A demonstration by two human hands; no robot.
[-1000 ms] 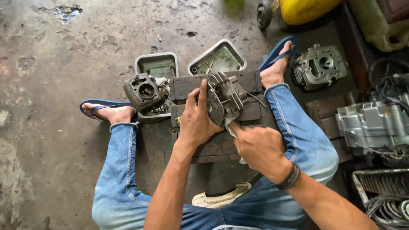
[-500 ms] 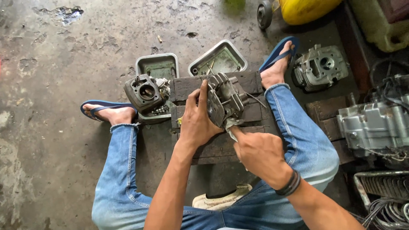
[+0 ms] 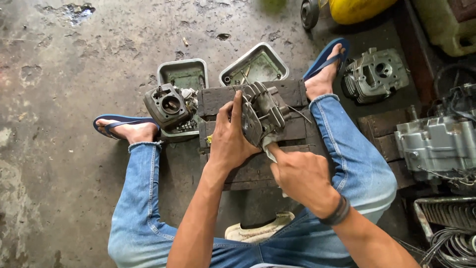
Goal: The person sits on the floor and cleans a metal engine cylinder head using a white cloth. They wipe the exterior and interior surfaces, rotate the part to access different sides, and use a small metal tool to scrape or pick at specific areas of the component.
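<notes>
A grey finned cylinder head (image 3: 264,113) stands on edge on a dark wooden block (image 3: 292,94) between my legs. My left hand (image 3: 229,141) grips its left side, thumb up along the flat face. My right hand (image 3: 300,174) presses a small pale rag (image 3: 269,147) against the head's lower edge with the forefinger stretched out. A dark band sits on my right wrist.
Two metal trays (image 3: 184,74) (image 3: 255,63) lie beyond the block; a dark cylinder part (image 3: 167,105) rests by the left one. Another cylinder head (image 3: 376,75) and an engine case (image 3: 436,144) stand at the right. A yellow container (image 3: 354,11) is at the top. A pale cloth (image 3: 259,231) lies near my lap.
The view has shifted slightly. My right hand has nudged the rag a little along the head's lower edge; my left hand keeps its grip.
</notes>
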